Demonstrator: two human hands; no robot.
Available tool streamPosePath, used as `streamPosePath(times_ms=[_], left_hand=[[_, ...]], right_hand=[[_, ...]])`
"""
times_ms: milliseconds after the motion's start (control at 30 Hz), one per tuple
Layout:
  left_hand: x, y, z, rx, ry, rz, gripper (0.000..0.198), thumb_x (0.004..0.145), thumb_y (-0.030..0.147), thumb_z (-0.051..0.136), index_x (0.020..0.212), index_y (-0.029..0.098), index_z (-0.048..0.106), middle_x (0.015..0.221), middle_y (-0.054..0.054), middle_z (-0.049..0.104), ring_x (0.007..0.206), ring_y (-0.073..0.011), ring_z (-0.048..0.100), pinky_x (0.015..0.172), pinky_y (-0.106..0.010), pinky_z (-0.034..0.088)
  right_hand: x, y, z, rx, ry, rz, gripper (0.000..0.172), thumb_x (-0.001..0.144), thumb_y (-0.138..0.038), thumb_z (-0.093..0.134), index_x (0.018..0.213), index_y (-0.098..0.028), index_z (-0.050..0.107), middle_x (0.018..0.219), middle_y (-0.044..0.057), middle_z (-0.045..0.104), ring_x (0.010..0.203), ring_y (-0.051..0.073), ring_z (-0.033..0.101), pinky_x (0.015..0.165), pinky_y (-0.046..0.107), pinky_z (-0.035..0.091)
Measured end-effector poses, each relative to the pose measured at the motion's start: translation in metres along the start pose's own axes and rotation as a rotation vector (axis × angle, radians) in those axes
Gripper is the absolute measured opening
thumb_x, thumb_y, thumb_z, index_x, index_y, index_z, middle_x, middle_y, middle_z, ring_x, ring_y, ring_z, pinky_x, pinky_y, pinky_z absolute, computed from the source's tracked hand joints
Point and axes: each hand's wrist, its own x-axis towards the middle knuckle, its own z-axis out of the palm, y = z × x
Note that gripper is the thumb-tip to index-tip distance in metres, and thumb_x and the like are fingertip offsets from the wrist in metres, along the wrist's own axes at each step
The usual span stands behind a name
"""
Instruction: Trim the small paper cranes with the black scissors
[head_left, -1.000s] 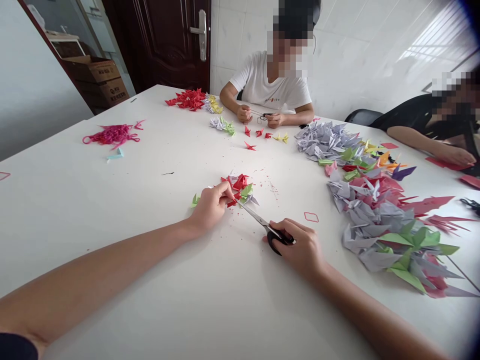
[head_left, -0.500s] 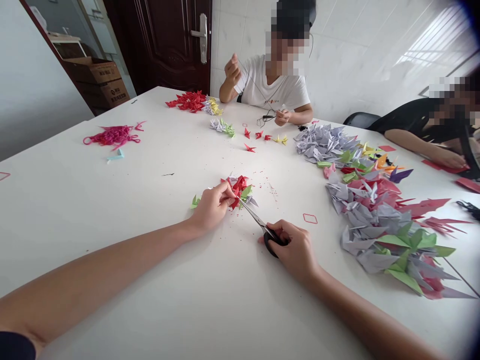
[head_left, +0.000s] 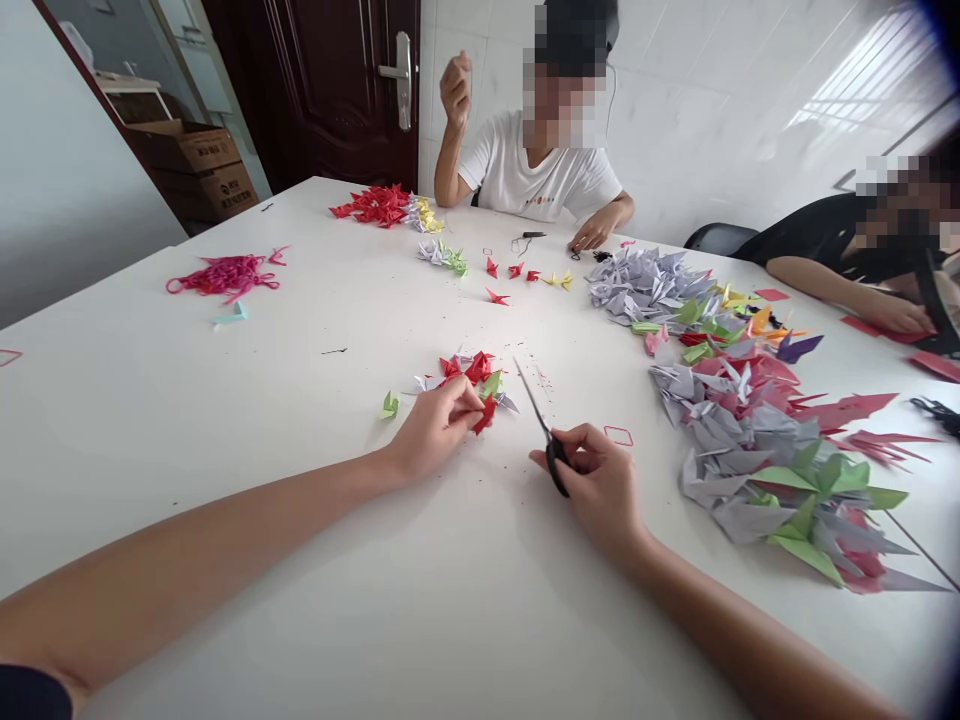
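My left hand pinches a red paper crane at the middle of the white table. Just behind it lies a small cluster of red, green and pale grey folded cranes, with one green crane off to the left. My right hand is closed round the black handles of a pair of scissors. Their blades point up and away, close together and apart from the red crane. Tiny paper scraps are scattered beyond the blades.
A long heap of grey, pink and green cranes lies at right. Pink cord is bundled at left on the table. A co-worker in a white shirt sits opposite, one hand raised; another person works at far right.
The scissors have drawn back from the red crane, and their tips swung upward. My left hand has turned the crane slightly towards me. The co-worker opposite raised one hand higher and lowered the other.
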Motion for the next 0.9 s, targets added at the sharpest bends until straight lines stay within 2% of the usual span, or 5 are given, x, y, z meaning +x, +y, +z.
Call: streamPosePath(times_ms=[100, 300, 467, 633, 900], left_hand=[[-0.002, 0.001, 0.003, -0.041, -0.073, 0.012, 0.010, 0.092, 0.025, 0.056, 0.086, 0.021, 0.049, 0.084, -0.004, 0.070, 0.085, -0.0189, 0.069, 0.082, -0.037, 0.054], [0.003, 0.001, -0.005, -0.025, 0.074, 0.014, 0.007, 0.090, 0.024, 0.056, 0.085, 0.021, 0.053, 0.087, -0.003, 0.068, 0.092, -0.0193, 0.070, 0.083, -0.034, 0.053], [0.006, -0.002, -0.010, -0.026, 0.140, 0.028, 0.012, 0.087, 0.028, 0.061, 0.080, 0.020, 0.056, 0.084, -0.003, 0.067, 0.084, -0.0180, 0.068, 0.076, -0.032, 0.053], [0.007, -0.003, -0.009, -0.043, 0.165, 0.021, 0.010, 0.085, 0.024, 0.062, 0.077, 0.018, 0.059, 0.085, -0.004, 0.068, 0.082, -0.0169, 0.067, 0.078, -0.033, 0.055], [0.009, 0.001, -0.009, -0.087, 0.206, -0.016, 0.007, 0.083, 0.020, 0.064, 0.090, 0.020, 0.062, 0.091, -0.005, 0.070, 0.088, -0.0184, 0.069, 0.081, -0.034, 0.058]], right_hand=[[0.005, 0.003, -0.001, 0.017, 0.028, -0.037, 0.035, 0.070, -0.045, 0.082, 0.086, -0.020, 0.063, 0.058, -0.004, 0.054, 0.048, 0.010, 0.043, 0.046, 0.025, 0.035], [0.004, -0.001, -0.003, -0.087, 0.008, -0.250, 0.025, 0.074, -0.036, 0.079, 0.087, -0.021, 0.063, 0.061, -0.004, 0.053, 0.055, 0.012, 0.045, 0.055, 0.027, 0.041], [0.008, 0.000, -0.007, -0.078, -0.010, -0.245, 0.028, 0.071, -0.035, 0.082, 0.088, -0.022, 0.064, 0.061, -0.005, 0.050, 0.055, 0.012, 0.044, 0.054, 0.027, 0.043], [0.010, 0.002, -0.008, -0.115, -0.058, -0.214, 0.020, 0.072, -0.029, 0.077, 0.087, -0.021, 0.066, 0.061, -0.003, 0.054, 0.056, 0.013, 0.048, 0.056, 0.028, 0.044], [0.010, 0.004, -0.009, -0.214, -0.125, -0.227, 0.019, 0.073, -0.031, 0.076, 0.087, -0.020, 0.069, 0.060, -0.004, 0.049, 0.056, 0.012, 0.045, 0.052, 0.026, 0.040]])
